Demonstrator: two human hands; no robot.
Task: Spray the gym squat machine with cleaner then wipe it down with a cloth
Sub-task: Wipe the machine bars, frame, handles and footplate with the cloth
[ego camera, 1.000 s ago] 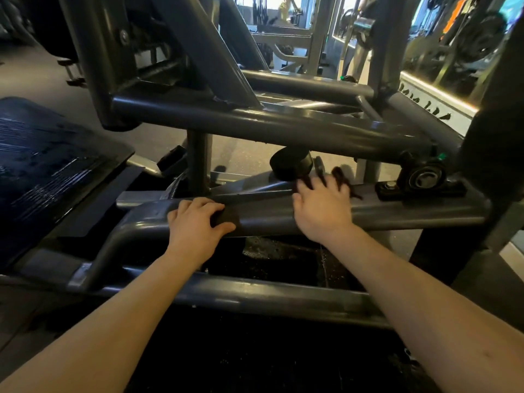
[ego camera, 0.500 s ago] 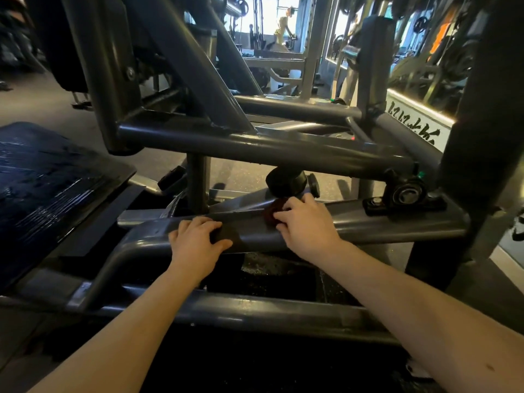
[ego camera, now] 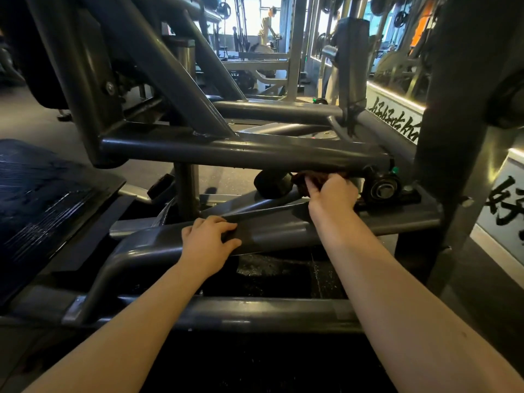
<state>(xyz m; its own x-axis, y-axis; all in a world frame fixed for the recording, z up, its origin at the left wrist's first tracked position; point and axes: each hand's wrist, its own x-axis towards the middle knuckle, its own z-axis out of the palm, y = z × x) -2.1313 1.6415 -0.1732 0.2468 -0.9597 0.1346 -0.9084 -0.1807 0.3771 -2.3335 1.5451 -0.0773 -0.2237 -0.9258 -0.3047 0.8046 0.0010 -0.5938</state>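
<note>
Right now I see my left hand (ego camera: 208, 239) on the near crossbar (ego camera: 283, 232) of the squat machine (ego camera: 167, 69), fingers curled over its top edge and thumb on its near face, gripping it. That bar's long axis runs left to right, rising slightly toward its right end. My right hand (ego camera: 331, 198) is farther off and to the right, pinching a bunched dark reddish cloth (ego camera: 307, 178) up against the underside of the upper crossbar (ego camera: 241, 153), which also runs left to right. The cloth sits between the black rubber stopper (ego camera: 269, 182) on its left and the bearing block (ego camera: 381, 188) on its right. It is wadded, so I cannot tell which way it points. The ribbed black footplate (ego camera: 42, 199) lies tilted at the left.
</note>
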